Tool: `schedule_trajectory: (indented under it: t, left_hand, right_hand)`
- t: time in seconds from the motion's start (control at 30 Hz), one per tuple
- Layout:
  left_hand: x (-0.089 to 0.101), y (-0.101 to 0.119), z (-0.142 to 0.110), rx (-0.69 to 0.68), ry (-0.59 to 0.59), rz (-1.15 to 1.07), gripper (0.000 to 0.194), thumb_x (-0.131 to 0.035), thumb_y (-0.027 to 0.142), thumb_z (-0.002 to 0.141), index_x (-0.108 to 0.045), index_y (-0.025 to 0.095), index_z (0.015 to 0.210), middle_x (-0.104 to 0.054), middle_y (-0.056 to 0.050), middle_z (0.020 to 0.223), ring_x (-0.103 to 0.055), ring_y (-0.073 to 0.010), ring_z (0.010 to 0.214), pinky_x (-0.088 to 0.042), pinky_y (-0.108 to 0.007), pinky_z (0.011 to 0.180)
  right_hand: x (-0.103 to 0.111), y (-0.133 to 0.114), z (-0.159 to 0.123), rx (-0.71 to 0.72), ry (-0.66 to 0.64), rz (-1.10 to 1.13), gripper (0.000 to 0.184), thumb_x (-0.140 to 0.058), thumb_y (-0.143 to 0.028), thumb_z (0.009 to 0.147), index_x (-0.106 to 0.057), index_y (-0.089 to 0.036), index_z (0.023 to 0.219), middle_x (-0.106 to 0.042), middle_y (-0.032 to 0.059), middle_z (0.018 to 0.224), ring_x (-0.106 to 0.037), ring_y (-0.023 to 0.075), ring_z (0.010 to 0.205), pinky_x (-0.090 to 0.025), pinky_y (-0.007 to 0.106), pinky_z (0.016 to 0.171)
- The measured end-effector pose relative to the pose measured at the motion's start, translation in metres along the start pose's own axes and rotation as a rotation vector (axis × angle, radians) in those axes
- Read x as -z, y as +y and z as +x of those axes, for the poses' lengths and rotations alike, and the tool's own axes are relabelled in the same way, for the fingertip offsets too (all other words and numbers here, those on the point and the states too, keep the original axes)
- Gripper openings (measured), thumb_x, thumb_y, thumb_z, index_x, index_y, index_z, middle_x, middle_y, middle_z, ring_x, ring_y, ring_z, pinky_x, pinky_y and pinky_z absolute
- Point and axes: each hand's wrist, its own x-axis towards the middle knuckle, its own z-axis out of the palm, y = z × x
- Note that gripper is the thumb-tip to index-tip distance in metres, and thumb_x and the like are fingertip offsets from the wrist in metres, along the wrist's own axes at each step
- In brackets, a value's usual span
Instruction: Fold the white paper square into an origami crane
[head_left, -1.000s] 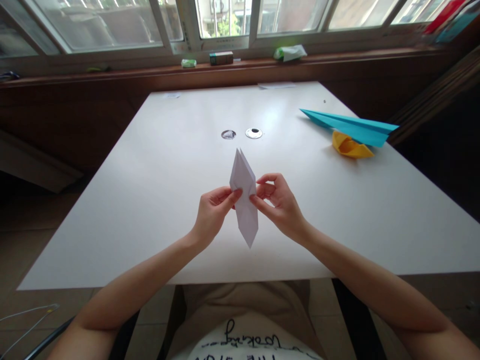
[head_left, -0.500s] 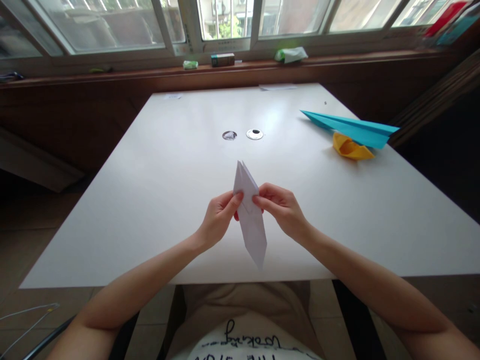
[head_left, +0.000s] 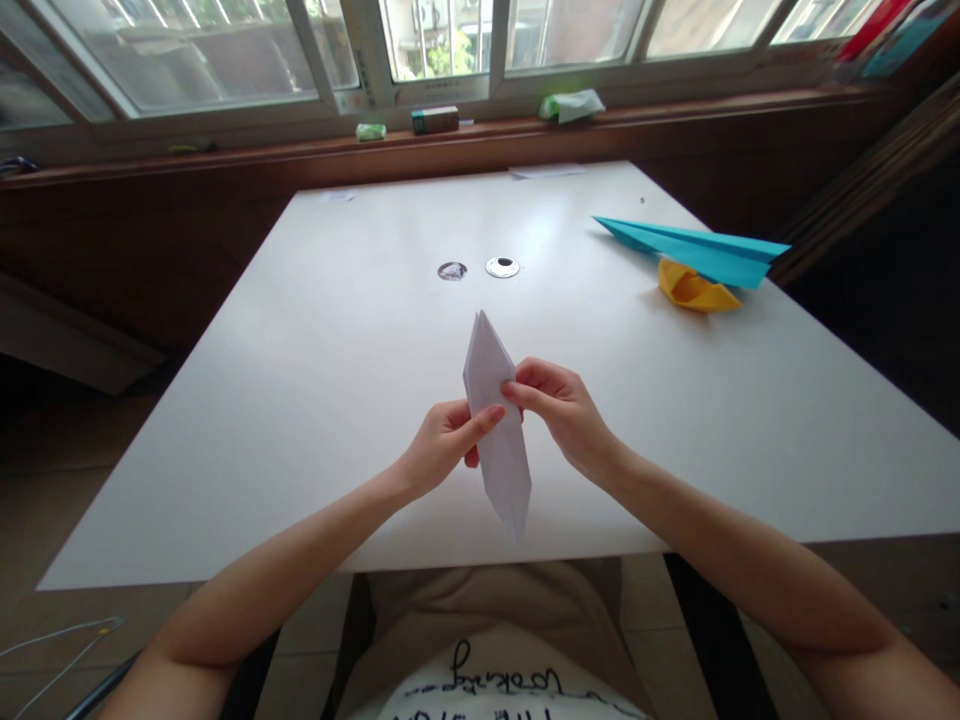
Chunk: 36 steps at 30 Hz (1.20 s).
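Above the counter [head_left: 300, 350], folded white paper [head_left: 504, 452] was pinched by left hand [head_left: 441, 446] at eight o'clock, right hand [head_left: 562, 404] at two; it could be creased askew by uneven pressure.

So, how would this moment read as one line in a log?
left hand: pinching folded white paper | right hand: pinching same paper's right edge | blue paper plane, yellow paper boat: on table, right side

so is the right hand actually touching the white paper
Touching: the head view shows the right hand with its thumb overlapping the white paper near one edge.
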Motion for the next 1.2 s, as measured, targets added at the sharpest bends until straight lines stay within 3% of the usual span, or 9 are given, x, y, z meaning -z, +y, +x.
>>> schedule_trajectory:
  t: [0.17, 0.37, 0.53, 0.67, 0.9, 1.2]
  left_hand:
    - [-0.001, 0.0024, 0.0009, 0.007, 0.009, 0.012, 0.037, -0.054, 0.049, 0.079, -0.067, 0.014, 0.078, -0.061, -0.002, 0.064, -0.032, -0.0043, 0.04, -0.024, -0.021, 0.038]
    - [-0.0021, 0.0085, 0.0012, 0.017, 0.028, -0.043, 0.039, -0.051, 0.047, 0.082, -0.062, 0.012, 0.07, -0.065, -0.004, 0.063, -0.035, -0.0045, 0.041, -0.023, -0.02, 0.039]
    - [-0.0017, 0.0087, 0.001, 0.026, 0.03, -0.099, 0.042, -0.049, 0.049, 0.083, -0.063, 0.01, 0.073, -0.067, -0.008, 0.062, -0.037, -0.0056, 0.041, -0.021, -0.021, 0.038]
    - [-0.001, 0.0057, 0.0021, 0.042, 0.017, -0.112, 0.043, -0.049, 0.048, 0.083, -0.062, 0.009, 0.073, -0.067, -0.01, 0.061, -0.037, -0.006, 0.042, -0.02, -0.021, 0.039]
    - [0.0002, 0.0009, 0.0021, -0.01, -0.027, -0.123, 0.038, -0.047, 0.044, 0.085, -0.063, 0.011, 0.092, -0.068, -0.009, 0.07, -0.043, -0.0086, 0.048, -0.027, -0.021, 0.042]
    - [0.0027, 0.0039, 0.0005, -0.039, -0.008, -0.163, 0.036, -0.046, 0.042, 0.086, -0.063, 0.012, 0.078, -0.063, -0.006, 0.064, -0.042, -0.0079, 0.047, -0.026, -0.021, 0.041]
  right_hand:
    - [0.0009, 0.005, 0.0015, -0.013, -0.014, 0.0, 0.024, -0.063, -0.036, 0.075, -0.054, -0.017, 0.066, -0.051, -0.0032, 0.06, -0.046, 0.0085, 0.055, -0.039, 0.024, 0.054]
    - [0.0031, 0.0051, 0.0024, -0.171, -0.22, -0.054, 0.031, -0.053, -0.043, 0.082, -0.056, -0.015, 0.069, -0.05, -0.0011, 0.059, -0.044, 0.0088, 0.055, -0.032, 0.023, 0.051]
    - [0.0001, 0.0008, 0.0017, -0.202, -0.327, -0.018, 0.03, -0.053, -0.043, 0.082, -0.057, -0.014, 0.072, -0.052, 0.0006, 0.058, -0.043, 0.0099, 0.054, -0.028, 0.024, 0.049]
    - [-0.002, 0.0017, 0.0019, -0.207, -0.319, -0.014, 0.029, -0.056, -0.042, 0.08, -0.056, -0.014, 0.073, -0.054, 0.0011, 0.057, -0.045, 0.0103, 0.053, -0.024, 0.024, 0.046]
    - [-0.0004, 0.0031, 0.0017, -0.168, -0.276, 0.022, 0.027, -0.053, -0.038, 0.081, -0.06, -0.012, 0.078, -0.061, 0.0031, 0.058, -0.05, 0.0107, 0.052, -0.024, 0.024, 0.045]
    - [0.0017, 0.0001, 0.0016, -0.146, -0.238, -0.017, 0.025, -0.052, -0.035, 0.08, -0.058, -0.014, 0.067, -0.047, -0.001, 0.052, -0.039, 0.0093, 0.051, -0.026, 0.025, 0.047]
